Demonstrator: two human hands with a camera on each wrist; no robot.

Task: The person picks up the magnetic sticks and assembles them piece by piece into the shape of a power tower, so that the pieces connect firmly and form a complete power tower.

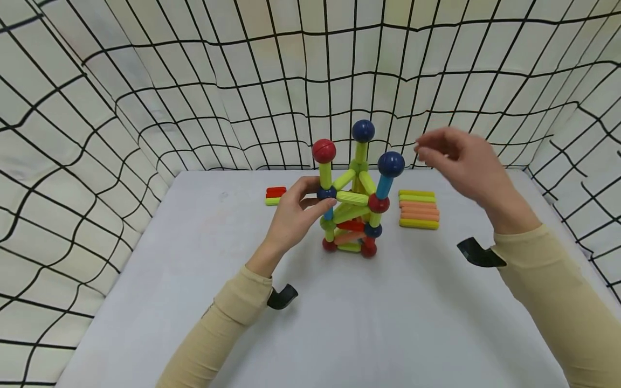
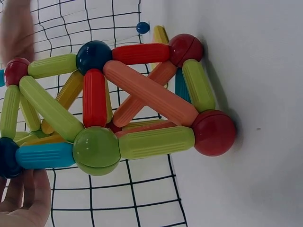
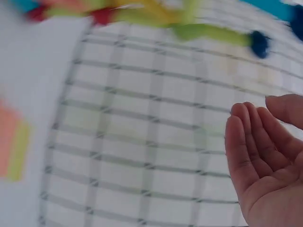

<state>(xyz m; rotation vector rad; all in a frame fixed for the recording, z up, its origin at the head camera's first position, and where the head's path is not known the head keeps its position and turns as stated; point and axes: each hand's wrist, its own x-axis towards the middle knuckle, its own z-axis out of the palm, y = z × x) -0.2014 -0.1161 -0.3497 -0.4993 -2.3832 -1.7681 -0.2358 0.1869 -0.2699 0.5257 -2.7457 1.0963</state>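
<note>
A tower of ribbed sticks and coloured balls [image 1: 352, 198] stands upright on the white table. My left hand [image 1: 293, 215] pinches a dark blue ball [image 1: 326, 194] at its upper left corner, thumb in front and fingers behind. From that ball rises a green stick topped by a red ball [image 1: 324, 151]. Two more uprights carry dark blue balls [image 1: 363, 131], the right one on a blue stick [image 1: 384, 187]. In the left wrist view, crossed orange sticks [image 2: 151, 92] span the lower storey. My right hand [image 1: 468, 164] hangs in the air right of the tower, empty, its fingers loosely bent.
Right of the tower lies a row of loose yellow, green and orange sticks [image 1: 419, 209]. Behind my left hand are a few red and green sticks [image 1: 275, 192]. A white wall with a black grid [image 1: 310, 81] surrounds the table's back and sides.
</note>
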